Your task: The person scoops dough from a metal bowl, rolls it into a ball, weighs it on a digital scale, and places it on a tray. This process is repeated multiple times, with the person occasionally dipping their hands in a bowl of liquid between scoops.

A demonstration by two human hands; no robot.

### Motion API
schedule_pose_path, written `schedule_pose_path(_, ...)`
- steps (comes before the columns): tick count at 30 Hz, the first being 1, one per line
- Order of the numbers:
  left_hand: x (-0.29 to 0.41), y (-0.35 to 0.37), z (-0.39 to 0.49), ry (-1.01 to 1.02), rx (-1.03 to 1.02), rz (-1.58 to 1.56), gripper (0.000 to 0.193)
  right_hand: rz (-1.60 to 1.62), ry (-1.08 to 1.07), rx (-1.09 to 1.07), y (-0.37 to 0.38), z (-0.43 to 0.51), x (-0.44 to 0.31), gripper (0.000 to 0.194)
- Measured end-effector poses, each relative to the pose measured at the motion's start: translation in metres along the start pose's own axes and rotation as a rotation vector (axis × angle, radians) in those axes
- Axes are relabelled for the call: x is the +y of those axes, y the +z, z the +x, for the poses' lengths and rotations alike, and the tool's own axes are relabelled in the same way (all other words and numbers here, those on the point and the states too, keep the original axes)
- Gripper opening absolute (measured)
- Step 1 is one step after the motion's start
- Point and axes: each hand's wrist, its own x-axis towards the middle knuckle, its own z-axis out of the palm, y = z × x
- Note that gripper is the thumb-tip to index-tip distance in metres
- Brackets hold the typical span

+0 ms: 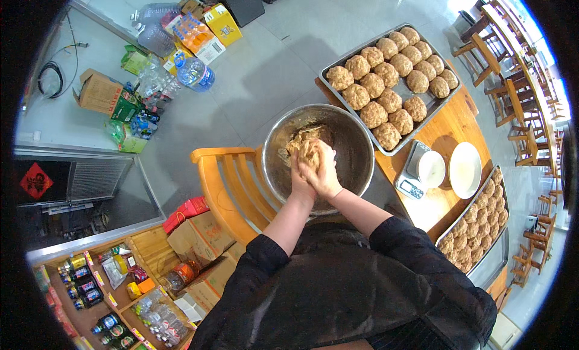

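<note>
Both my hands cup one lump of brown, coarse mixture point(310, 151), perhaps dough or minced filling. My left hand point(300, 178) presses on its left side, and my right hand point(326, 171) wraps it from the right. They are above a large stainless steel bowl point(355, 169). More loose mixture point(312, 133) lies in the bowl beyond my hands, partly hidden by them. To the upper right, a metal tray point(429, 119) carries rows of similar rounded balls point(373, 85).
A wooden chair point(210, 187) stands by the bowl's left. On the wooden table point(445, 123) are a digital scale point(410, 189) bearing a white bowl point(431, 169), a second white bowl point(466, 169) and another tray of balls point(479, 223). Bottles point(195, 74) and boxes stand on the floor.
</note>
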Motion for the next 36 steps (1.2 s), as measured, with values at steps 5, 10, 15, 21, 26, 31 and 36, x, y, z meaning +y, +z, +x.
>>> schedule_pose_path(5, 0.027, 0.010, -0.011, -0.107, -0.057, -0.068, 0.071, -0.195, -0.192, -0.247, -0.028, -0.036, -0.011, 0.073)
schedule_pose_path(10, 0.057, 0.069, -0.035, -0.044, -0.021, 0.152, 0.055, -0.014, -0.341, 0.012, -0.083, 0.002, -0.050, 0.033)
schedule_pose_path(15, 0.053, 0.043, -0.013, 0.048, -0.430, 0.129, 0.046, -0.081, -0.811, -0.084, -0.063, 0.052, -0.086, 0.029)
schedule_pose_path(21, 0.056, 0.123, -0.062, 0.006, -0.217, 0.237, 0.066, 0.854, -0.007, -0.102, -0.080, 0.056, -0.114, 0.037)
schedule_pose_path(26, 0.047, 0.082, -0.025, 0.035, -0.351, 0.139, 0.044, 0.060, -0.500, -0.114, -0.077, 0.047, -0.095, 0.038)
schedule_pose_path(31, 0.026, 0.127, -0.062, 0.001, -0.139, 0.094, 0.060, 0.382, -0.329, -0.111, -0.091, 0.071, -0.085, 0.030)
schedule_pose_path(36, 0.035, 0.094, -0.050, 0.101, -0.380, 0.169, 0.064, 0.213, -0.418, -0.011, -0.098, 0.051, -0.106, 0.051)
